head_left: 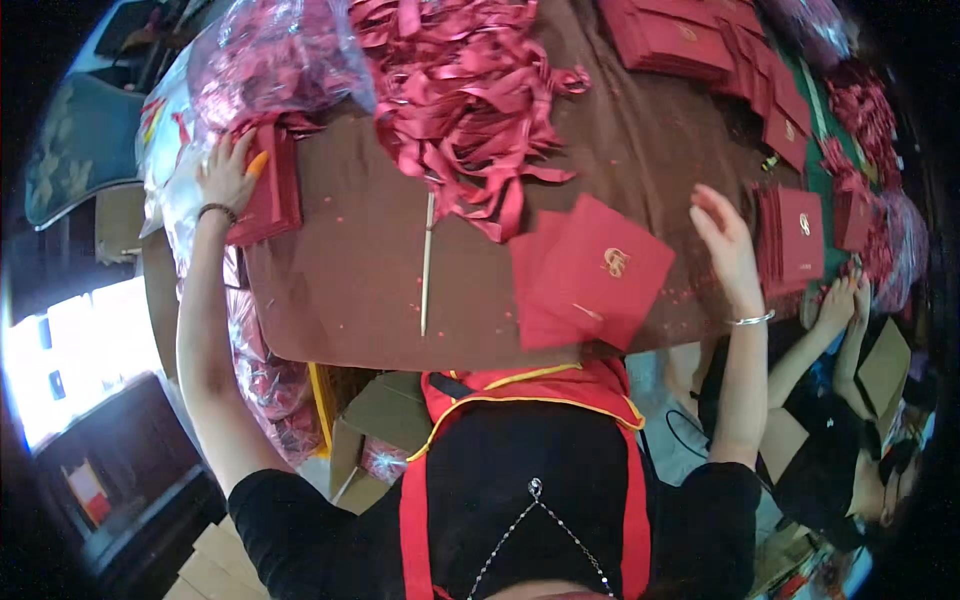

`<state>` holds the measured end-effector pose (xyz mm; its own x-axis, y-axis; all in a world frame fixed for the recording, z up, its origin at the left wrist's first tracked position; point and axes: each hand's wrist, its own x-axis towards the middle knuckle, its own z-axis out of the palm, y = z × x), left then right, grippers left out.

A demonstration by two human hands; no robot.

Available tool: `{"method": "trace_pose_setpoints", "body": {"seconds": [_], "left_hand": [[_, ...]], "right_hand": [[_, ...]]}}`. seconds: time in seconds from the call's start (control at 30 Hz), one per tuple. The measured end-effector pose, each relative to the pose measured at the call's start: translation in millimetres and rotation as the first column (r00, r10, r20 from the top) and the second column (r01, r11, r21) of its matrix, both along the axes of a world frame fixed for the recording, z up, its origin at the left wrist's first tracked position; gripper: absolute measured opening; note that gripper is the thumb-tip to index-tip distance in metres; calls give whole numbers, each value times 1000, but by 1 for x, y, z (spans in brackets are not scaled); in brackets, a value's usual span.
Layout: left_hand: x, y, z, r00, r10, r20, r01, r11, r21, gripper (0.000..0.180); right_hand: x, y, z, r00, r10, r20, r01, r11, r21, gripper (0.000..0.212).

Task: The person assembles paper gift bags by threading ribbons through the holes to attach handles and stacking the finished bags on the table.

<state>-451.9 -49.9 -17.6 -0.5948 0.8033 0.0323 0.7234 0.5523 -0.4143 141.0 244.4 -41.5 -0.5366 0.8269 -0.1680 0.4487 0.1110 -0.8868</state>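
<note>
The left hand's (226, 178) fingers were spread over a stack of red cards (286, 190), an orange cover (258, 164) on its thumb; whether they gripped any card could not be told. The right hand's (727, 240) fingers were loosely bent and empty, between fanned red cards (612, 285) and a second red stack (797, 235). A bulging clear bag (280, 60) crowded the left stack's far end. A pale stick (427, 275) and a heap of red ribbons (465, 110) lay between the hands on brown cloth (345, 290); beyond were more red piles (675, 40) and, at right, another person's hands (845, 303).
</note>
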Motion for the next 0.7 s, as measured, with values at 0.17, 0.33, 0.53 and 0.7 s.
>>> {"method": "trace_pose_setpoints", "body": {"seconds": [0.17, 0.33, 0.53, 0.7], "left_hand": [[3, 10, 26, 990, 99, 104, -90, 992, -91, 53], [48, 28, 48, 992, -122, -21, 121, 914, 388, 34], [292, 93, 22, 782, -361, 508, 102, 878, 467, 51], [303, 116, -58, 740, -448, 502, 65, 790, 609, 31]], "right_hand": [[30, -43, -14, 998, -6, 58, 9, 998, -66, 40], [20, -55, -13, 998, 63, -3, -63, 997, 48, 40], [11, -53, -16, 989, 142, 47, -148, 975, 168, 43], [3, -58, -5, 977, 207, 44, -211, 971, 110, 50]]}}
